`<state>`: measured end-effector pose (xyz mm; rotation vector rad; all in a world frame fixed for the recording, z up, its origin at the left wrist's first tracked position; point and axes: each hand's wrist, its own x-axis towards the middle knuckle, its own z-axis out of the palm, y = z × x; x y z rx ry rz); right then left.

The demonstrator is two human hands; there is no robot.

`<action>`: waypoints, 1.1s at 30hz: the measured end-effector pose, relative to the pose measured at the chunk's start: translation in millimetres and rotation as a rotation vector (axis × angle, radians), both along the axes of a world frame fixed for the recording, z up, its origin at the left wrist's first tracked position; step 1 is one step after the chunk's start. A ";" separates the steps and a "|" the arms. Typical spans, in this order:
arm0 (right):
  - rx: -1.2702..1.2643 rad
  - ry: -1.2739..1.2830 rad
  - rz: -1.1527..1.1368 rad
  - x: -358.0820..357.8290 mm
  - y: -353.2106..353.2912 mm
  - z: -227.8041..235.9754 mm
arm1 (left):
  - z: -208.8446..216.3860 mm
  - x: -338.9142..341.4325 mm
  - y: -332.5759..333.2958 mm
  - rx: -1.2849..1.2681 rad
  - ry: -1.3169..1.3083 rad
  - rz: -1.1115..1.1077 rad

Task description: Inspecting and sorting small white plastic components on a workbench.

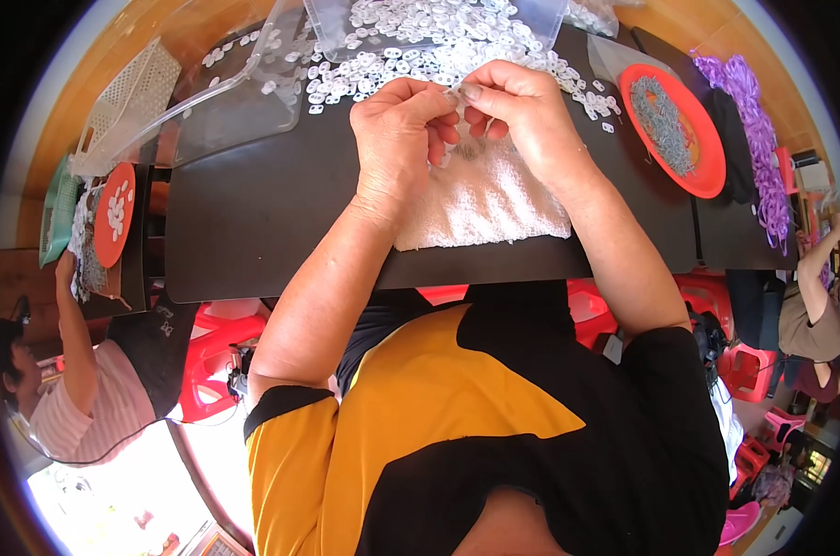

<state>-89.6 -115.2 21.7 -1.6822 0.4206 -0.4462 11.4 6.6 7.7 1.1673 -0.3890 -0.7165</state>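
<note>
My left hand [404, 125] and my right hand [524, 104] meet above the far edge of a folded white towel [494, 204]. Thumb and fingertips of each are pinched together, tip to tip. A small white plastic piece [453, 95] shows in part between them; the fingers cover most of it. Under the left fingers, the other fingers curl inward. Just beyond the hands spreads a heap of small white plastic pieces with two holes [420, 69]. Something thin and greyish lies on the towel below the fingertips, too small to name.
A clear plastic bin [327, 23] stands behind the heap, and a clear box [230, 134] lies left. On the right are a red plate [710, 153] of grey metal pins [661, 125] and purple ribbon [763, 157]. Co-workers sit at both sides; one reaches toward a red plate [108, 250].
</note>
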 end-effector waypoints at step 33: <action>0.009 -0.065 0.239 -20.1 -18.2 13.9 | 6.6 -5.6 3.0 -0.142 -0.207 -0.184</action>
